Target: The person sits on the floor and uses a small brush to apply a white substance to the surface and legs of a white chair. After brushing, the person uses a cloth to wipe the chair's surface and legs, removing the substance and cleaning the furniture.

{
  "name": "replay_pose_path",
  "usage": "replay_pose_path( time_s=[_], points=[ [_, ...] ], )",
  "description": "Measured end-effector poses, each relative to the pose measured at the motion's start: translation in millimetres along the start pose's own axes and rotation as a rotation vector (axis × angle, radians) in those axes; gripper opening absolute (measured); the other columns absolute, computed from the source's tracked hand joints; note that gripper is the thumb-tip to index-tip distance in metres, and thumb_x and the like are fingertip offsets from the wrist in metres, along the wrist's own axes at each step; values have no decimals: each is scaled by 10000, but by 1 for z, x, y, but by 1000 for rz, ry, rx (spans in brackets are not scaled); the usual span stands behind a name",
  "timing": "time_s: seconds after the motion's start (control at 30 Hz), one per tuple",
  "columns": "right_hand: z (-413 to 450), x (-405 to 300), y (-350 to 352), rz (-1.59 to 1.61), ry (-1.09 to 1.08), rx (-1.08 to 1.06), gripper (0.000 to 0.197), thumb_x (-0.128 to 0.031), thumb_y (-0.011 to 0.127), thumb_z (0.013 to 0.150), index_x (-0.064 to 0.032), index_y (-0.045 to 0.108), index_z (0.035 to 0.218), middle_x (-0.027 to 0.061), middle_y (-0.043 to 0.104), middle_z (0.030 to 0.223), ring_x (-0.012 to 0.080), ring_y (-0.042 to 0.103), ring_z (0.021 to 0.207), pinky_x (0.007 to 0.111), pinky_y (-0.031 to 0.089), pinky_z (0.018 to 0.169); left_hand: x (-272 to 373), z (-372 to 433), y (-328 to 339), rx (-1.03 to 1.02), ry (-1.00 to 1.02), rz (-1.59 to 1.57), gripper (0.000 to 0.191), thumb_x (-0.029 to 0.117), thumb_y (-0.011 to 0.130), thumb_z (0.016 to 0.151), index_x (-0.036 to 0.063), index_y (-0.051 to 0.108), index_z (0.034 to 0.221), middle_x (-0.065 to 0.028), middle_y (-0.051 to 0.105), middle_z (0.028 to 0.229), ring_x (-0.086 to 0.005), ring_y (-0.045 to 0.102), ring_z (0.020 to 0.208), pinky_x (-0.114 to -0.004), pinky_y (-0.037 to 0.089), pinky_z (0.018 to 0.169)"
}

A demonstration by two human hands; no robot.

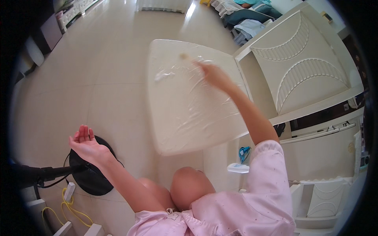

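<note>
A white chair seat (177,109) under wrinkled clear plastic film is before me. Over its far part reaches my right hand (214,73), with its fingers closed around a small, thin object (184,56) whose tan end is blurred by motion. I cannot tell what that object is, or whether it touches the film. My left hand (90,147) is off to the left, palm up and holding nothing, its fingers slightly curled. Beneath and beside that hand is the round black base (91,177) of a floor stand. To the seat's right rises the chair's white backrest (301,70) with ribbed, curved panels.
A white power strip (70,191) and a looped yellow cord (73,211) lie at lower left. A blue strap-like item (244,153) and a white packet (238,168) are below my right arm. Clothes or fabrics (249,28) are heaped at upper right.
</note>
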State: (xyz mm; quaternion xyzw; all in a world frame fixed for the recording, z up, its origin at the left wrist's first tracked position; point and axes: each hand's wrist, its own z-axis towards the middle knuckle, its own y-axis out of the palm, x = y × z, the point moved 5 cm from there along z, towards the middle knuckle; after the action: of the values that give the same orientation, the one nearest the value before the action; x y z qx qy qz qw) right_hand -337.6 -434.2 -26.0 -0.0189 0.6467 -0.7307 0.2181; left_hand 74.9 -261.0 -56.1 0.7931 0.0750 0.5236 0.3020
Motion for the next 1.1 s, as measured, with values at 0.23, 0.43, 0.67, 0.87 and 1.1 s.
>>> replay_pose_path(
  time_s=[0.23,0.43,0.67,0.87,1.1],
  points=[
    [-5,-43,24,-67,-46,-178,587,4,466,806,-206,457,1355,242,610,772,356,629,719,447,477,665,14,6,-2,33,53,6,225,271,427,911,55,447,852,-116,610,904,-208,573,859,-328,445,797],
    [-6,113,-15,-111,280,-34,576,-5,461,812,-218,468,1348,234,617,774,340,628,699,446,476,646,-10,-7,2,-9,-22,17,225,272,423,913,59,453,849,-115,608,908,-210,572,872,-328,440,802],
    [-28,29,7,-138,-109,56,588,7,453,822,-234,457,1359,211,604,723,303,606,603,416,461,585,-6,1,-1,2,0,32,221,269,411,912,62,456,848,-111,610,903,-215,574,860,-338,440,797],
    [-25,22,15,-231,-8,-42,568,-13,454,835,-236,451,1357,244,621,827,349,619,741,431,478,693,0,2,-4,7,20,3,225,274,421,909,59,457,854,-117,609,916,-216,574,855,-335,443,795],
    [-51,138,-37,-119,365,42,543,-37,436,847,-236,465,1352,198,584,700,291,592,616,406,442,589,-15,-8,-1,3,-51,10,243,285,421,914,48,454,871,-122,607,920,-219,571,867,-342,447,795]
  ],
)
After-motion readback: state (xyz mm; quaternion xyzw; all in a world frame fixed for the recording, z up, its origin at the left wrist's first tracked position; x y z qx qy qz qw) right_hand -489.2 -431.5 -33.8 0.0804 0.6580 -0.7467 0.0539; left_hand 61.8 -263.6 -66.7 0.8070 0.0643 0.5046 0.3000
